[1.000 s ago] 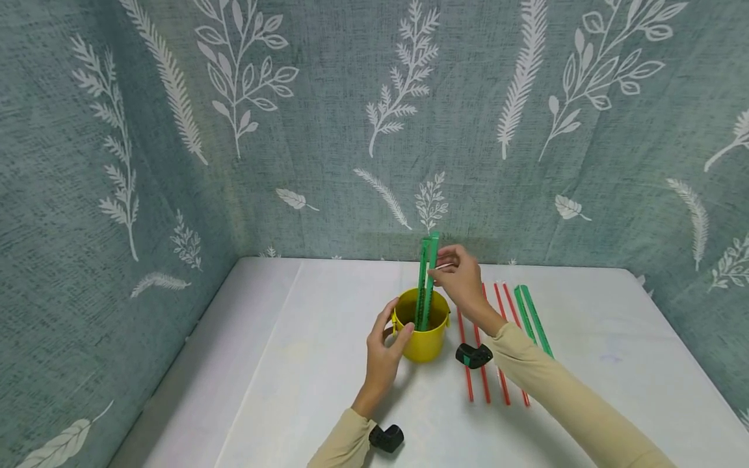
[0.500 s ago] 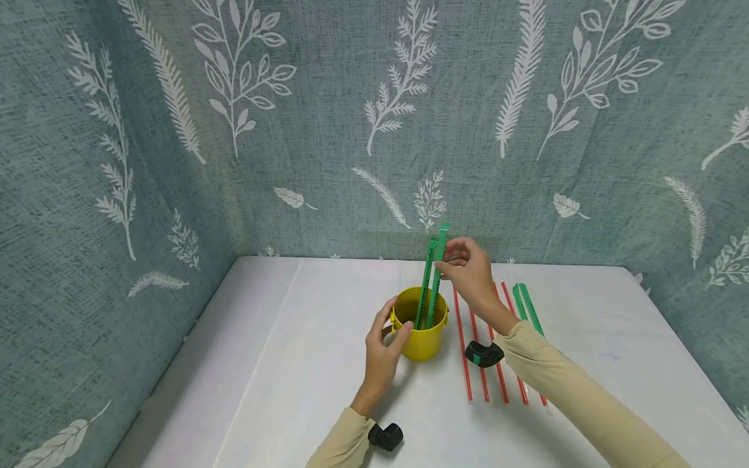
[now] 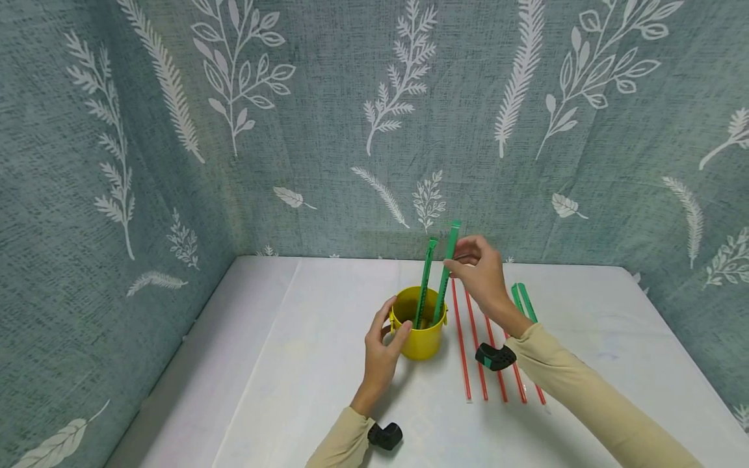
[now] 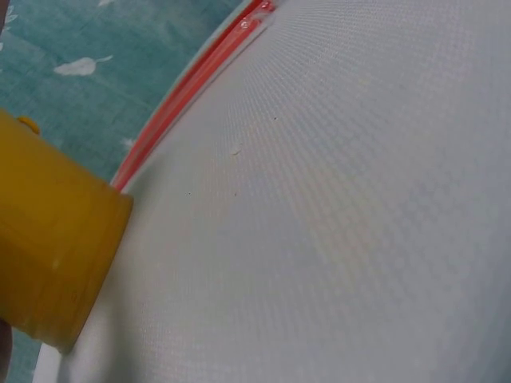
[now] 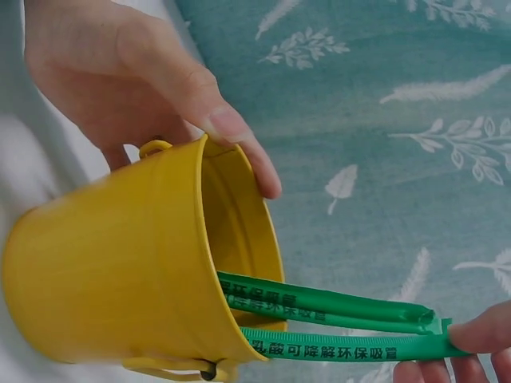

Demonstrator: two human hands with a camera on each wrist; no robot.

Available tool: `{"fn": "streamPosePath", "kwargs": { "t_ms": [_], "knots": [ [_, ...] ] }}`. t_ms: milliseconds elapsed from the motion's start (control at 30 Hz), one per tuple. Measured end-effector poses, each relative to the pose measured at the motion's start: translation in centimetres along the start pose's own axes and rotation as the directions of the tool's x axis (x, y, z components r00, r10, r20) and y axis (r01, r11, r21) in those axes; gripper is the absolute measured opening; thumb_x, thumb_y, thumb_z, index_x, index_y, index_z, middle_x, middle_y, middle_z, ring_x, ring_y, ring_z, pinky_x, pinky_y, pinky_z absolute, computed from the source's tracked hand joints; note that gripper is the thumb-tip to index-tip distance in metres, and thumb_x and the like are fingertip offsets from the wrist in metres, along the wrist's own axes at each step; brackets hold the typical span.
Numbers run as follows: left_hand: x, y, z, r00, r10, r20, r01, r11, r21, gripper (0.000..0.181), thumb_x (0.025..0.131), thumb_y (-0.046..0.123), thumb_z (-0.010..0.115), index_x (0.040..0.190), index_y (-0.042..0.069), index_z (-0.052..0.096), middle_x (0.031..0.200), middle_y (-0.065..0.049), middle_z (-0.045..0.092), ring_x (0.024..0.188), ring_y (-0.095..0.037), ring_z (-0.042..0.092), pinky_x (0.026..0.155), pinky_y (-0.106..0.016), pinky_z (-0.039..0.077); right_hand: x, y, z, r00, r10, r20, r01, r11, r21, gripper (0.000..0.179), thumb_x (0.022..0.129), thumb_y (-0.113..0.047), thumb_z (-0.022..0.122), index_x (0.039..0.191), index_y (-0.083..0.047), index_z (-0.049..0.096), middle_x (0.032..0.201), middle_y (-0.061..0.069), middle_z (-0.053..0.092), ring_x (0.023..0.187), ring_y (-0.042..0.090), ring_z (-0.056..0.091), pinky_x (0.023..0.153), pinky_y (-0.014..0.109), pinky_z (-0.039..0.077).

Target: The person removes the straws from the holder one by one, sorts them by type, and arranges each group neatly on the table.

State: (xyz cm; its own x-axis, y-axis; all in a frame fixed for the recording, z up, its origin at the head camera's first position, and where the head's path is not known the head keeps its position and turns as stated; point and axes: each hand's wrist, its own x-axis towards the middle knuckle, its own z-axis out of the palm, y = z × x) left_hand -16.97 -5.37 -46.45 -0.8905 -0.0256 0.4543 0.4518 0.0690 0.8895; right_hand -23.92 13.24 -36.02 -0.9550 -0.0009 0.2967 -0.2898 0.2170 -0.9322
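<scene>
My left hand (image 3: pixel 381 357) holds the yellow bucket (image 3: pixel 422 346) by its left side, the thumb at the near rim. Two straws in printed green wrappers stand inside it. One wrapped straw (image 3: pixel 426 276) leans against nothing I touch. The other green-wrapped straw (image 3: pixel 452 242) is pinched near its top by my right hand (image 3: pixel 481 276), its lower end still within the bucket. In the right wrist view, the bucket (image 5: pixel 120 263) shows its handle lug, and the fingertips (image 5: pixel 479 331) of my right hand grip the straw's end. The left wrist view shows the bucket's wall (image 4: pixel 52 239).
Several red straws (image 3: pixel 460 344) in clear wrappers lie side by side right of the bucket, partly under my right forearm. Beyond them lie two more green-wrapped straws (image 3: pixel 526 302). A leaf-patterned cloth (image 3: pixel 328 130) hangs behind the white table (image 3: pixel 292 364).
My right hand has moved right and slightly up, drawing its green-wrapped straw away from the other one. My left hand stays on the bucket.
</scene>
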Motion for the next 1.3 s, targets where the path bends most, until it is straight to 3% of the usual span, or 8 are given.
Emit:
{"fn": "streamPosePath", "kwargs": {
  "t_ms": [600,967,1300],
  "knots": [
    [0.1,-0.1,0.0,1.000,-0.007,0.013,0.007,1.000,-0.010,0.051,0.093,0.006,0.058,0.140,0.000,0.042,0.138,-0.018,0.046,0.121,-0.039,0.044,0.095,-0.052,0.038,0.1,-1.7,-1.8,0.992,-0.098,-0.084,0.103,0.993,0.058,0.033,0.086,0.001,0.066,0.112,0.008,0.048,0.099,0.022,0.057,0.080,0.012,0.061,0.069,0.031,0.055],
    [0.1,-0.1,0.1,1.000,0.006,0.004,-0.006,1.000,-0.004,0.051,0.092,0.006,0.058,0.140,-0.001,0.043,0.138,-0.018,0.047,0.120,-0.037,0.045,0.093,-0.052,0.039,0.2,-3.3,-3.2,0.979,-0.162,-0.121,0.175,0.979,0.106,0.028,0.086,0.001,0.066,0.110,0.001,0.050,0.096,0.008,0.058,0.083,0.014,0.061,0.068,0.032,0.056],
    [0.0,-0.1,0.0,1.000,0.011,0.007,-0.011,1.000,-0.011,0.050,0.092,0.005,0.058,0.140,-0.002,0.042,0.137,-0.020,0.047,0.119,-0.041,0.044,0.093,-0.054,0.039,0.0,-5.0,-4.4,0.960,-0.242,-0.143,0.264,0.950,0.166,0.027,0.084,0.008,0.064,0.107,0.000,0.053,0.094,0.007,0.059,0.081,0.013,0.061,0.065,0.030,0.055]
  ]
}}
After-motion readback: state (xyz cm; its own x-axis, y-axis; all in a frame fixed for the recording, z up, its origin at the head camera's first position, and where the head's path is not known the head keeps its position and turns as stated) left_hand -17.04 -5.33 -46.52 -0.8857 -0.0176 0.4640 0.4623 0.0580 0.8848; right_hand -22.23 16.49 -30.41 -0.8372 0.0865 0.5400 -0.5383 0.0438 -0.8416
